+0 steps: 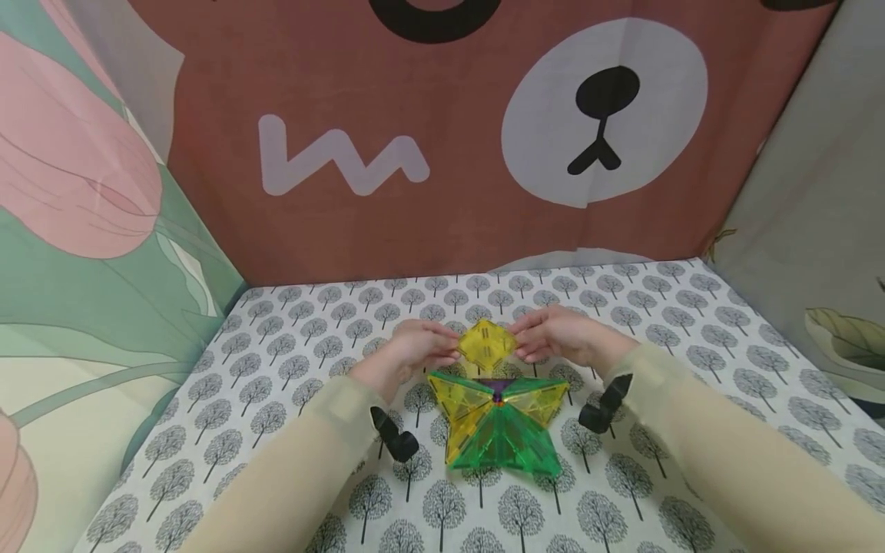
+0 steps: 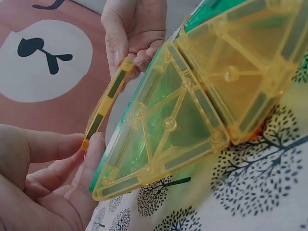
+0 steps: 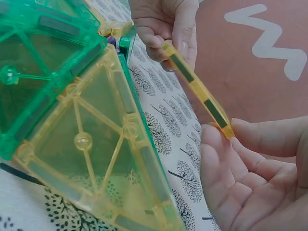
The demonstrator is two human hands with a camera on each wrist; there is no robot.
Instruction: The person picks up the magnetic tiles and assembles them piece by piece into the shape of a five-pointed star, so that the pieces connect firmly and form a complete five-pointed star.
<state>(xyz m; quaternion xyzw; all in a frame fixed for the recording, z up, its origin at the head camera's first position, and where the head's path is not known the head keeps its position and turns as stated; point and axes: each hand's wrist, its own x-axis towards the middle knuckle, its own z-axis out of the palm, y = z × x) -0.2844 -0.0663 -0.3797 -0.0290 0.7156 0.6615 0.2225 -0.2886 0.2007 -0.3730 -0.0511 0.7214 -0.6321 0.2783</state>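
Note:
A see-through yellow magnetic tile [image 1: 487, 343], square and turned corner-up, is held up between both hands above the far side of a star-shaped build. My left hand [image 1: 419, 346] pinches its left corner between thumb and fingers. The opposite corner is pinched by my right hand [image 1: 563, 338]. Both wrist views show the tile's edge [image 2: 105, 106] with dark magnet strips. The star-shaped build [image 1: 508, 442] is made of green and yellow triangular tiles, with a bit of purple near its centre. Yellow triangles [image 3: 98, 159] fill much of the wrist views, apart from the fingers.
The build rests on a white cloth [image 1: 442, 507] printed with dark trees. Behind stands a brown fabric backdrop [image 1: 456, 230] with a bear's muzzle. A floral curtain [image 1: 83, 307] hangs on the left, a grey one [image 1: 809, 223] on the right.

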